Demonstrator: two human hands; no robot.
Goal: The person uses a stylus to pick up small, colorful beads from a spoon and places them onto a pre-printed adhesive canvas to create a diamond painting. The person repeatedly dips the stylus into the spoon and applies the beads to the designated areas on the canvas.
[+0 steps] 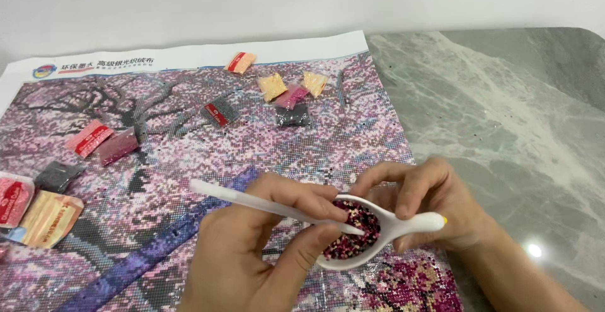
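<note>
Between the left fingers [296, 202], closed on a white pen [271, 205], and the right hand [428, 202], pinching a white tray [378, 236], the pen tip sits among beads [353, 230], so picking one up seems underway, calling for a light press.

Pink-and-purple pixelled canvas [189, 135]; white pen [265, 203]; white tray [391, 227] of magenta beads [354, 230]; grey marbled table [504, 110].

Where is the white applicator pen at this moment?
In the head view, the white applicator pen is low and centre, held in the left hand, with its tip in the white bead tray that the right hand holds over the diamond painting canvas.
</note>
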